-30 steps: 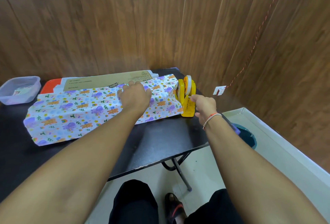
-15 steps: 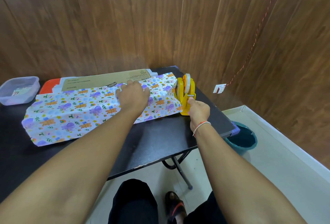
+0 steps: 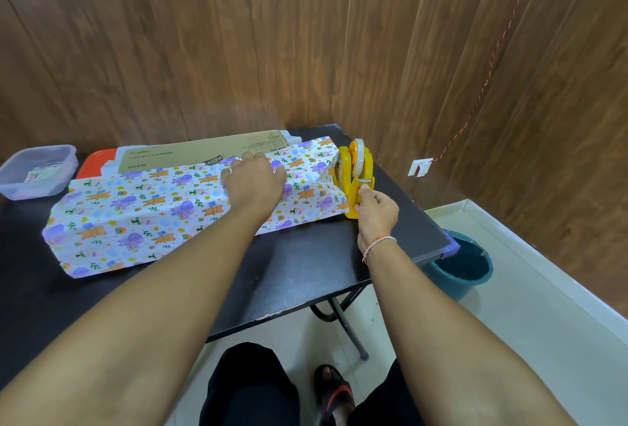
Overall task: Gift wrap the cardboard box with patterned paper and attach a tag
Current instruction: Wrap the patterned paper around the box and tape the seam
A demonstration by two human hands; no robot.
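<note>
A person sits at a black worktop [image 3: 306, 266] in the corner of a room with brown wooden walls. A long cardboard box [image 3: 204, 154] lies flat on the worktop, near the far wall. Bright paper [image 3: 142, 211] with purple elephants, orange bears and little rainbows is folded over the near side of the box. The far strip of the box is bare, and you can read some printed words there.

The left hand [image 3: 253, 179] lies on top of the paper, in the middle of the box. Its fingers are bent down over the far edge of the paper and press it onto the box.

Just right of the box stands a yellow tape holder [image 3: 353, 174] with a roll of clear tape in it. It touches the right end of the paper. The right hand [image 3: 375, 211] is at the near side of the tape holder. Its thumb and fingers pinch together at the front of the holder, where the tape comes out. The tape is too thin to see for sure. A red and white thread is tied round that wrist.

At the far left sits a clear plastic tub [image 3: 37, 171] with small things inside. Something orange [image 3: 90, 164] peeks out from under the left end of the box. A green bucket [image 3: 465, 269] stands on the floor to the right.
</note>
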